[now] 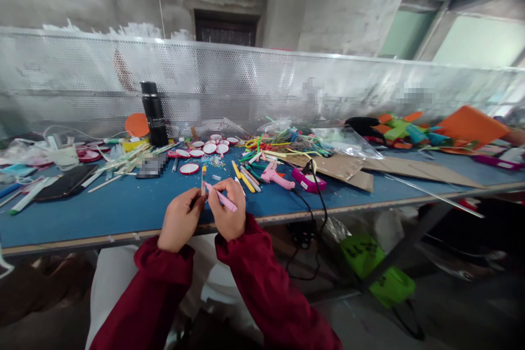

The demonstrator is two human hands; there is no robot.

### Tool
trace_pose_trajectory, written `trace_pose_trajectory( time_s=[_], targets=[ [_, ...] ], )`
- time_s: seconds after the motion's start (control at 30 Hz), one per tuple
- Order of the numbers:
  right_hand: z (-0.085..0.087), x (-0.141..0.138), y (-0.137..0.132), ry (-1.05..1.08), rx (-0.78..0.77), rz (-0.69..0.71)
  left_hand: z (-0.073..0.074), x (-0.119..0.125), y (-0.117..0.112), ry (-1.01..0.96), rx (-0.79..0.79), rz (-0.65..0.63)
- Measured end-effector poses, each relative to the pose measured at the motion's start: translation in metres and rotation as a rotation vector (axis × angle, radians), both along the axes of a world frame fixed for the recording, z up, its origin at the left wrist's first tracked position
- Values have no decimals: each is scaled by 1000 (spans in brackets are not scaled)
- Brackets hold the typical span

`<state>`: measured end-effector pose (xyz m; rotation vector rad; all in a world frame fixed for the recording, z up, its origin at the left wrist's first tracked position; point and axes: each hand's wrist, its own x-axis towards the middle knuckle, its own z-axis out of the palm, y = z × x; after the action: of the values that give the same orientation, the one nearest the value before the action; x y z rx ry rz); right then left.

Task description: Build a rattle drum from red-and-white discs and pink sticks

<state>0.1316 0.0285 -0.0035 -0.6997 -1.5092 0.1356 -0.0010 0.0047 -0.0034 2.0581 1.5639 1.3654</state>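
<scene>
Near the table's front edge, my left hand (180, 220) is closed on a thin flat stick (204, 179) that stands upright, its top banded in yellow and orange. My right hand (230, 211), just beside it, grips a pink marker (225, 200) with its tip end at the stick. Whether the tip touches the stick is too small to tell. To the right of my hands lie several coloured markers (246, 179) and a pink hot glue gun (275, 176). Beyond the stick sits a round white disc with a red rim (189, 168).
A black flask (154, 115) stands at the back left, near a dark phone (68, 181). Behind the markers are tangled coloured strips (283, 142). A magenta object (308, 180) and black cable (315, 202) lie right, before cardboard (418, 168). A perforated metal screen (254, 82) runs behind.
</scene>
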Motion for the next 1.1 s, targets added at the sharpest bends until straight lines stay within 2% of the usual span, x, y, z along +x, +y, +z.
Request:
trace_pose_trajectory(
  time_s=[0.13,0.27,0.37,0.47,0.6,0.7,0.9,1.1],
  targets=[
    [-3,2,-1,99,-40,32,2,1,-2,-41,-1,-10],
    [-6,16,-6,148,-48,44,5,2,-4,-233,-21,42],
    [-2,33,-12,-54,5,-27,8,3,-6,-378,-43,58],
    [3,45,-17,-341,-34,-104,9,0,-8,-460,-82,24],
    [5,45,-18,-624,-95,-185,11,-9,-10,-434,-139,-19],
    [2,37,-15,-710,-115,-254,12,-18,-10,-371,-173,-29],
    [-3,31,-10,-676,-91,-306,12,-29,-3,-351,-204,-36],
    [4,27,-13,-428,-88,-232,14,-26,-2,-444,-212,-75]
  ],
)
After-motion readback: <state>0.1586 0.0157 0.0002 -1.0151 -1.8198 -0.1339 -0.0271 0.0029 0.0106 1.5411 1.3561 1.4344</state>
